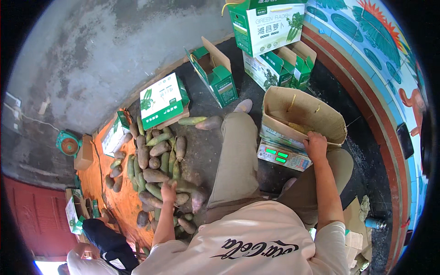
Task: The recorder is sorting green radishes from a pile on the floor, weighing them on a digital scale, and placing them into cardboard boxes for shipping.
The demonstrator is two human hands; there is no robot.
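My left hand is closed at the near side of a pile of long green and purplish-brown radishes. Its fingers are round the end of a long radish that points to the right; the grip is partly hidden. With my right hand I grip the near rim of an open cardboard box, fingers over the edge. This box sits on a digital scale with lit green displays, between my knees. Inside the box, something yellowish-brown lies at the bottom, only partly seen.
Green-and-white cartons stand ahead: a flat-topped one, an open one and a stack. Two radishes lie by my left foot. Orange sheeting spreads left, beside a small fan. Another person is at lower left.
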